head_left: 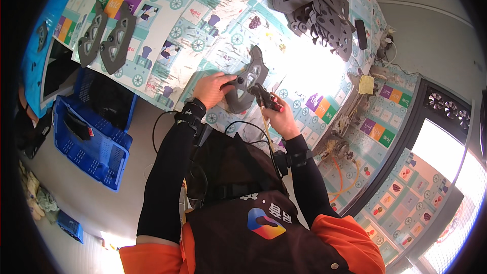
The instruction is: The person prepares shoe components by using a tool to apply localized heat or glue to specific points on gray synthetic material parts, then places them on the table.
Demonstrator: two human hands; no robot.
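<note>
A dark grey plastic part [243,95], long and curved with oval cut-outs, lies at a slant on the patterned tabletop in front of me. My left hand [209,90] grips its left edge, fingers reaching over the top near a round knob. In my right hand [282,120] is a pair of black-and-red nippers [269,99] with a thin yellowish hose hanging from it. Their dark jaws meet the part's right side, though whether they bite into it cannot be told.
Two similar grey parts [117,39] lie at the table's left. A heap of dark grey parts [317,10] sits at the far right. Blue crates [94,147] stand on the floor at left. Dark scraps are scattered across the table covering [195,45]. Cables [245,122] run by both wrists.
</note>
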